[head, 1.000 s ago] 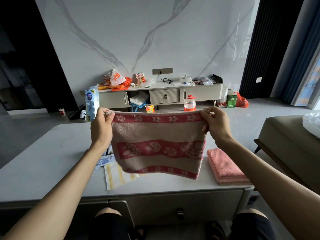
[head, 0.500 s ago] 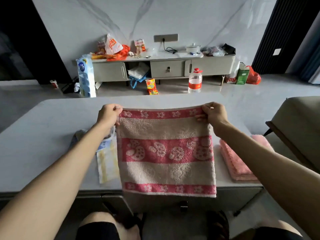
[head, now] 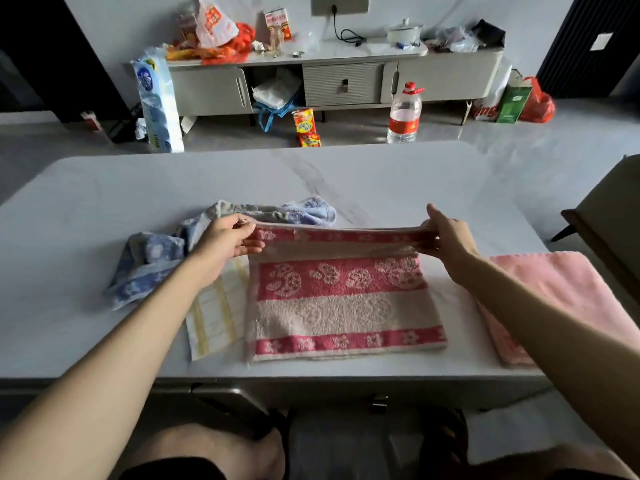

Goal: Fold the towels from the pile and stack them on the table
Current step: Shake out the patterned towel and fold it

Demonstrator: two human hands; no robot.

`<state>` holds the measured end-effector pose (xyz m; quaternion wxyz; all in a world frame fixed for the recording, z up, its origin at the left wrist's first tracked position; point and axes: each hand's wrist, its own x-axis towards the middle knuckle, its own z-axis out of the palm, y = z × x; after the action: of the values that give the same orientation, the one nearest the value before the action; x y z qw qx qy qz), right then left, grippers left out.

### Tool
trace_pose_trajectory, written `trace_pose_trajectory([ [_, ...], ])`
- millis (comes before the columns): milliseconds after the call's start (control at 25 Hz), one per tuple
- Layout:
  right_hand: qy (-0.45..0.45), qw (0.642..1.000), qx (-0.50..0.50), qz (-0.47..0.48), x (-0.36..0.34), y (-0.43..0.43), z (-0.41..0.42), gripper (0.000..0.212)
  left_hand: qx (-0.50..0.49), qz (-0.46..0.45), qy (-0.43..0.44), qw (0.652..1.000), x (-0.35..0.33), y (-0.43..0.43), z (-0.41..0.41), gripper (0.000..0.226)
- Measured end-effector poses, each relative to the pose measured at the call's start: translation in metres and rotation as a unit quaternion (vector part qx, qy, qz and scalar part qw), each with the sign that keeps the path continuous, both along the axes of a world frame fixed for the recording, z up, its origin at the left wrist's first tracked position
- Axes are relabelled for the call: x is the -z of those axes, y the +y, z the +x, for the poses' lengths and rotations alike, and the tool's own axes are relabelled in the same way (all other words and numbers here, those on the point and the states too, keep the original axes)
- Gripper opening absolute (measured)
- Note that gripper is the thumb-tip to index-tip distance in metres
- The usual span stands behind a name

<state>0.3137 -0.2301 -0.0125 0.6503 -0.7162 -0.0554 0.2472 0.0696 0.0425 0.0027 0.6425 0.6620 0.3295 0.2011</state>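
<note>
Lowered onto the table point(head: 104, 202), the striped towel point(head: 343, 303) stays pinched by left hand point(head: 227, 242) and right hand point(head: 446, 233).

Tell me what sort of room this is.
Likely a home living room: a low media cabinet cluttered with snack bags, a sofa edge, and towels on a marble-look table.

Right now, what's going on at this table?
A person is folding towels. Both hands, left hand and right hand, pinch the far corners of a red-and-beige patterned terry towel that lies mostly flat on the grey marble table. A folded pink towel sits to its right; crumpled blue towels and a yellow-striped cloth wait on its left.
</note>
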Motion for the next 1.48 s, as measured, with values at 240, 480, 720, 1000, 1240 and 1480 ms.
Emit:
trace_pose_trajectory([
  [240, -0.139, 0.971, -0.108, -0.16, 0.046, -0.09, -0.08, 0.01, -0.035, 0.031, 0.133, 0.99, 0.057, -0.074, -0.092, 0.024],
  [480, -0.186, 0.956, -0.102, -0.201, 0.067, -0.098, -0.092, 0.021, -0.028, 0.06, 0.125, 0.99, 0.084, -0.087, -0.103, 0.019],
  [720, -0.245, 0.933, -0.104, -0.242, 0.071, -0.093, -0.098, 0.032, 0.013, 0.12, 0.188, 0.975, 0.086, -0.086, -0.101, 0.018],
  [1000, -0.428, 0.782, -0.135, -0.432, 0.068, -0.088, -0.104, 0.016, 0.078, 0.284, 0.328, 0.897, 0.076, -0.08, -0.086, 0.012],
  [1240, -0.503, 0.736, -0.28, -0.356, 0.079, -0.019, -0.095, 0.055, 0.129, 0.518, 0.29, 0.795, 0.104, -0.091, -0.018, 0.081],
  [1480, -0.433, 0.722, -0.242, -0.482, 0.11, -0.027, -0.071, 0.078, 0.111, 0.53, 0.365, 0.757, 0.131, -0.072, -0.022, 0.082],
])
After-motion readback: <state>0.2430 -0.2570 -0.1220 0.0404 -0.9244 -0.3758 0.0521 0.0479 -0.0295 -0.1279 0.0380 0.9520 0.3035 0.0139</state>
